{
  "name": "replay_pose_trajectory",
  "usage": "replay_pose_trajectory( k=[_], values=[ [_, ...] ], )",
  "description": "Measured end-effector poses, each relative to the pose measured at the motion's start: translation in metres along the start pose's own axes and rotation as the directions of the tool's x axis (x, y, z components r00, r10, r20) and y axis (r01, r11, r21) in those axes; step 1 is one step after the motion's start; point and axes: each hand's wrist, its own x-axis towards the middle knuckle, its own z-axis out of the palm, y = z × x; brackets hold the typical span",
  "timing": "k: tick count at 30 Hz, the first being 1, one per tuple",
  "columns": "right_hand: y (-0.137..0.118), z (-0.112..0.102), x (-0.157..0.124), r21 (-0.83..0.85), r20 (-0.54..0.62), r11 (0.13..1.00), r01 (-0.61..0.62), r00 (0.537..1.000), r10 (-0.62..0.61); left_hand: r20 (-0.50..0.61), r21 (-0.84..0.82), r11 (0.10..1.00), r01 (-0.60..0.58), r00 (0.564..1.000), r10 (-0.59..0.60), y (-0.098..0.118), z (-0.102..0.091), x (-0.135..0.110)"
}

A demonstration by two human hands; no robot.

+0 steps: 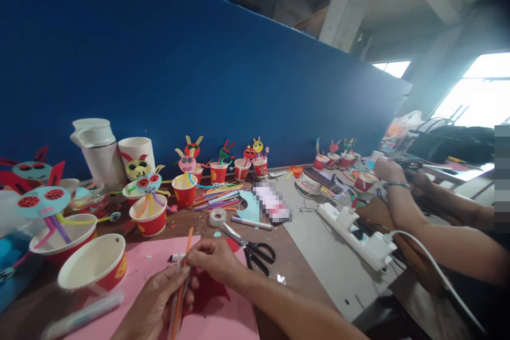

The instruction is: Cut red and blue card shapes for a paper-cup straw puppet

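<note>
My left hand is at the bottom middle, fingers curled round an orange straw and a pale straw beside it. My right hand pinches the same straws a little higher, next to a marker with a dark tip. Both hands rest over a pink paper sheet with a red paper cut-out on it. Black-handled scissors lie just right of my right hand.
Red-and-white paper cups with straw-and-paper animal faces stand across the table before a blue board. A tape roll, loose straws, a white jug and a power strip lie about. Another person's arms work at right.
</note>
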Motion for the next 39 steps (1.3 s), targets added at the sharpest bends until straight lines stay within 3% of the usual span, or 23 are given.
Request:
replay_pose_trajectory(
  k=[8, 18, 31, 39],
  values=[
    [0.001, -0.001, 0.001, 0.02, -0.007, 1.0, -0.006, 1.0, 0.006, -0.051, -0.051, 0.998, 0.029, 0.998, -0.032, 0.006, 0.004, -0.004],
    [-0.012, -0.002, -0.003, 0.105, 0.003, 0.994, 0.001, 1.0, -0.001, -0.002, -0.084, 0.996, 0.013, 1.0, -0.013, 0.006, 0.004, -0.004],
    [-0.013, 0.001, -0.009, 0.184, 0.033, 0.982, -0.03, 0.999, 0.024, 0.05, -0.003, 0.997, -0.076, 0.996, 0.076, 0.013, 0.011, -0.016],
    [-0.012, 0.0, -0.008, 0.14, 0.014, 0.99, -0.019, 1.0, 0.017, 0.053, 0.004, 0.997, -0.081, 0.995, 0.081, 0.011, 0.011, -0.016]
  ],
)
